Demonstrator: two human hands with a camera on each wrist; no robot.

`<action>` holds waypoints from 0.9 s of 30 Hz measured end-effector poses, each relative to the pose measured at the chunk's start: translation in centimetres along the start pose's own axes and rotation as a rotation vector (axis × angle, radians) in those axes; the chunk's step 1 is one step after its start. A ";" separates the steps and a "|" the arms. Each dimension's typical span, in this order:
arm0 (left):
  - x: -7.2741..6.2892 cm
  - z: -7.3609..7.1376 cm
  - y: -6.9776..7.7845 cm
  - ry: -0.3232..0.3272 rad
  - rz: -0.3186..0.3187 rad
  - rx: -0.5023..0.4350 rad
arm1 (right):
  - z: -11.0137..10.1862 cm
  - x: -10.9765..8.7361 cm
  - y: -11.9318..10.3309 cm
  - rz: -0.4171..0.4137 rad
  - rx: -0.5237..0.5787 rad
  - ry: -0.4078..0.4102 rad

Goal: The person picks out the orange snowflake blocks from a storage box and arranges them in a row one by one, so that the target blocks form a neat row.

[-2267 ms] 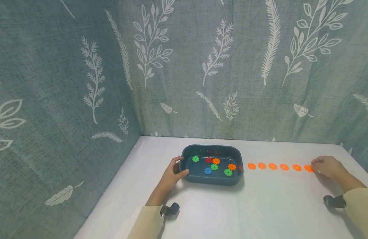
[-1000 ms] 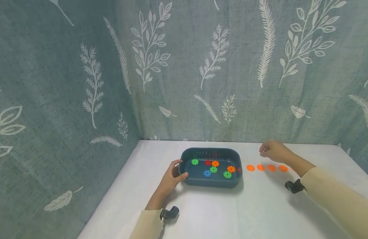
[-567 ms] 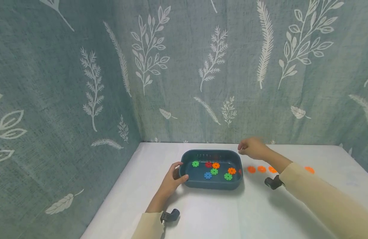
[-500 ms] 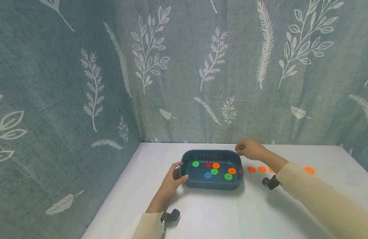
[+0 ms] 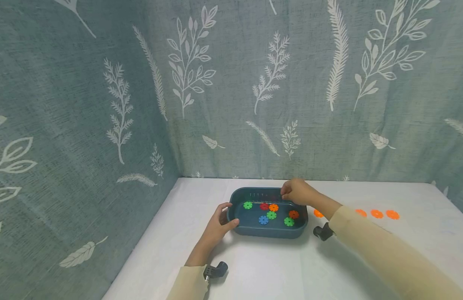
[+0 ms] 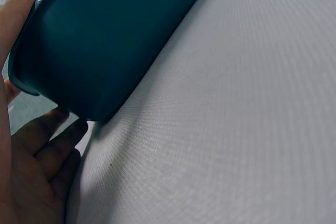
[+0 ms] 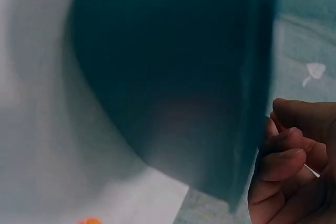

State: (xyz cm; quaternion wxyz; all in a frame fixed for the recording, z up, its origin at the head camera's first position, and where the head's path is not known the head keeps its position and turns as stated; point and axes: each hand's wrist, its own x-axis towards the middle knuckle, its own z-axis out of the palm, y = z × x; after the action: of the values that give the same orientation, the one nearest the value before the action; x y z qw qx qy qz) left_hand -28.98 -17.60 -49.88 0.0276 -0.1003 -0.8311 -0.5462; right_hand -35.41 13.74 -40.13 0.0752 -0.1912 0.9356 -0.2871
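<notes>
In the head view, several small notched plastic discs lie in a dark teal basket (image 5: pixel 268 231): green discs (image 5: pixel 247 205), a red disc (image 5: pixel 264 206), orange discs (image 5: pixel 273 207) and a blue disc (image 5: pixel 263 220). My left hand (image 5: pixel 215 227) grips the basket's left end, its thumb at the rim. Over the back right part of the basket hovers my right hand (image 5: pixel 300 192), fingers loosely bent. Nothing shows between those fingers in the right wrist view, where the basket wall (image 7: pixel 168 77) fills the middle.
To the right of the basket, several orange discs (image 5: pixel 376 213) lie in a row on the white tabletop (image 5: pixel 265 271). My right forearm covers part of that row. A leaf-patterned curtain (image 5: pixel 224 91) stands behind and to the left.
My right hand has left the orange disc at the row's far right end and travelled left, over the row, to above the basket. My left hand has stayed on the basket.
</notes>
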 end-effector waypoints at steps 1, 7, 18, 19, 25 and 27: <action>0.0 0.0 0.0 0.003 0.001 0.003 | 0.3 0.2 0.0 -0.001 0.001 -0.005; 0.0 0.0 0.0 0.008 -0.005 0.016 | 1.7 0.9 -0.3 0.011 0.013 -0.019; 0.0 -0.1 0.3 -0.009 -0.007 -0.001 | 3.5 2.2 -0.3 0.033 -0.067 -0.069; 0.0 -0.1 0.4 -0.011 -0.008 -0.003 | 3.6 2.3 -0.3 0.034 -0.092 -0.076; -0.1 -0.2 0.3 -0.012 -0.014 -0.005 | 4.4 2.6 -0.3 0.061 -0.160 -0.101; -0.1 -0.2 0.2 -0.010 -0.016 -0.007 | 4.6 2.6 -0.4 0.070 -0.163 -0.097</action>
State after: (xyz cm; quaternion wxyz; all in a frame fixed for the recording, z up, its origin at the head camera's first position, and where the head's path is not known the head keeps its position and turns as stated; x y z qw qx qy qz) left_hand -28.84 -17.73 -49.60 0.0188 -0.0962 -0.8302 -0.5488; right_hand -36.50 10.10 -43.79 0.1144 -0.1776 0.9573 -0.1975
